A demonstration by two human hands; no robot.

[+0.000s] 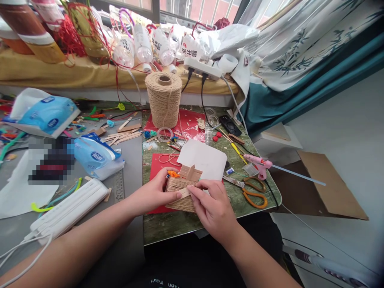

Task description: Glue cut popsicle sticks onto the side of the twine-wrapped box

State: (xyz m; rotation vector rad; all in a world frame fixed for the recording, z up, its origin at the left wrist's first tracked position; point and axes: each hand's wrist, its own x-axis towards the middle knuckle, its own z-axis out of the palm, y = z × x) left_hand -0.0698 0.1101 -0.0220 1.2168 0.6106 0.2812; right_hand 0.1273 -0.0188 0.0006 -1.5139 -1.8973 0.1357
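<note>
My left hand (157, 189) grips the left side of a small twine-wrapped box (177, 184), its thumb lying over the front. A flat wooden craft stick (184, 193) lies across the twine, between that thumb and the pinched fingertips of my right hand (212, 202). Above the wrapped part, a piece built of craft sticks (192, 173) sticks up. An orange fuzzy bit (173, 174) sits beside it, close to my left fingers. Under and behind the box are a red sheet (156, 164) and a white paper (207, 158). My palms hide part of the box.
A big twine spool (164, 100) stands behind the work. To the right lie orange-handled scissors (255, 196) and a pink glue gun (259, 163). Loose craft sticks (126, 136), tissue packs (97, 156) and a white power strip (70, 208) crowd the left. Cables cross the table.
</note>
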